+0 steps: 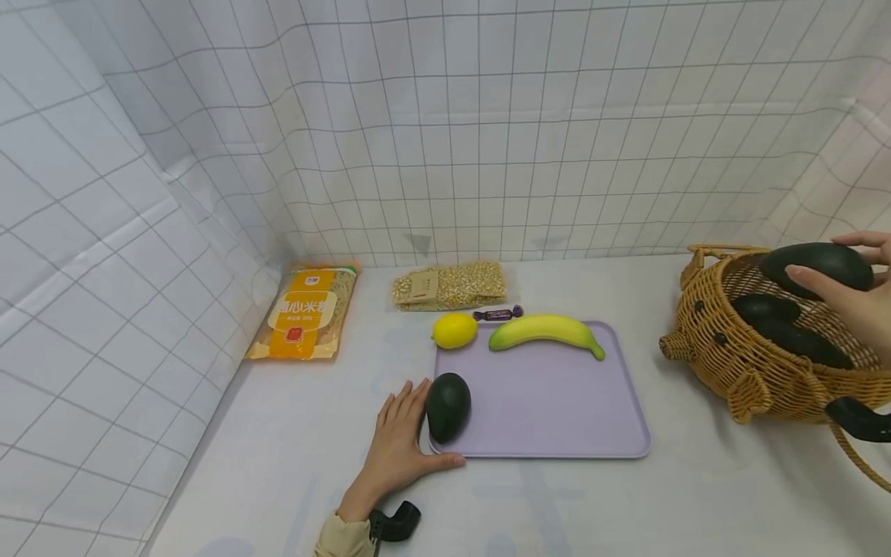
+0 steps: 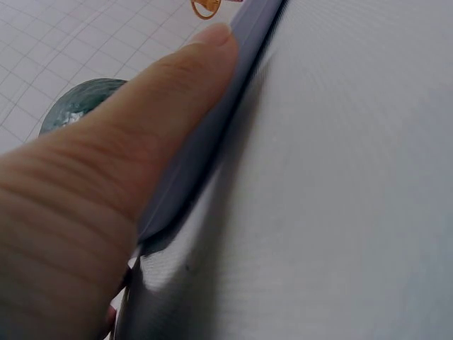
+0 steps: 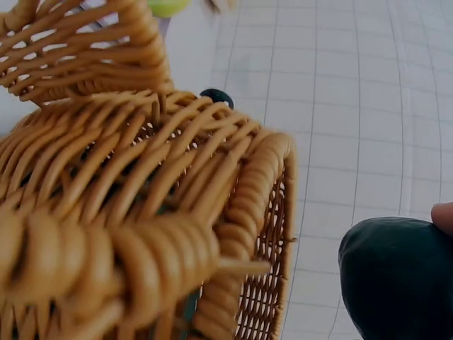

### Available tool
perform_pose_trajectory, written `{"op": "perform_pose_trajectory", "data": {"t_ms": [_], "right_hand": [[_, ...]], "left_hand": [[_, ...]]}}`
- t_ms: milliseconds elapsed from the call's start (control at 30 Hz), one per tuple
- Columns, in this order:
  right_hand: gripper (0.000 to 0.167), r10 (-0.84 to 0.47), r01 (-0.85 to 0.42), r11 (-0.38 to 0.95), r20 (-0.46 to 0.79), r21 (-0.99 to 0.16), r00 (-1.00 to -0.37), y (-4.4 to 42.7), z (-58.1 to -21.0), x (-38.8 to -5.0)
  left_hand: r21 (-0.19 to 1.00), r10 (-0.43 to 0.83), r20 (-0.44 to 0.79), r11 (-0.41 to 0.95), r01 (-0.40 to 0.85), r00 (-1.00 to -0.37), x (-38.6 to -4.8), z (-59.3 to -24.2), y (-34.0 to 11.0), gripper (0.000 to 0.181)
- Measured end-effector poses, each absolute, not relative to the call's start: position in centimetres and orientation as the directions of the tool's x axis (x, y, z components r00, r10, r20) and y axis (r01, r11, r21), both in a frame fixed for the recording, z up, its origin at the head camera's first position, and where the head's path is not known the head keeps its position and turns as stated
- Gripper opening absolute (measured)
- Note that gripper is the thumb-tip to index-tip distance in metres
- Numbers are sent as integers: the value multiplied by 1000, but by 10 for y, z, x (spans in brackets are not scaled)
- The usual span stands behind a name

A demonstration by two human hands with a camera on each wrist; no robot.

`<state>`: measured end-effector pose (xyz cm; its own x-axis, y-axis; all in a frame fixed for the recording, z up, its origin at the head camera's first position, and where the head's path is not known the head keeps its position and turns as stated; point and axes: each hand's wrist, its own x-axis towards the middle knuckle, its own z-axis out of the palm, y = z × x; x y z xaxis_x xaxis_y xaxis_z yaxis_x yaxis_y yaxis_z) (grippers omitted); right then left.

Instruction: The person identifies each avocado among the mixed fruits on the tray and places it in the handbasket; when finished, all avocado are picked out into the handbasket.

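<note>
A dark green avocado (image 1: 448, 408) lies at the left end of a lilac tray (image 1: 543, 418). My left hand (image 1: 398, 449) rests against the tray's front left corner, fingers fairly straight beside the avocado and thumb along the front rim. In the left wrist view the thumb (image 2: 163, 106) lies on that rim. Over the opening of a pig-shaped wicker basket (image 1: 724, 356), my right hand (image 1: 866, 302) grips another dark green avocado (image 1: 814, 267). The right wrist view shows this avocado (image 3: 396, 276) beyond the basket's edge. Dark green things (image 1: 800, 340) lie inside the basket.
A banana (image 1: 546, 331) and a lemon (image 1: 455, 331) lie at the tray's back edge. Behind them are a purple-wrapped candy (image 1: 498, 314) and a bag of yellow kernels (image 1: 452, 286). An orange-labelled food bag (image 1: 306, 313) lies at left. Checked cloth (image 1: 557, 155) hangs behind.
</note>
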<state>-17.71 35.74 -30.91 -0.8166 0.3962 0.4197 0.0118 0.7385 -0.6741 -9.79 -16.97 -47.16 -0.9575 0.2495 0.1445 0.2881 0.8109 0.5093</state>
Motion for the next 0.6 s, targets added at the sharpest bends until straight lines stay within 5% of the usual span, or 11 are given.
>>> {"op": "perform_pose_trajectory", "data": {"t_ms": [300, 600], "right_hand": [[42, 407, 73, 763, 389, -642, -826, 372, -312, -185], [69, 361, 55, 802, 409, -595, -838, 472, -392, -248]], "left_hand": [[504, 251, 142, 814, 289, -957, -98, -472, -170, 118], [494, 255, 141, 819, 291, -957, -98, -473, -169, 119]]}}
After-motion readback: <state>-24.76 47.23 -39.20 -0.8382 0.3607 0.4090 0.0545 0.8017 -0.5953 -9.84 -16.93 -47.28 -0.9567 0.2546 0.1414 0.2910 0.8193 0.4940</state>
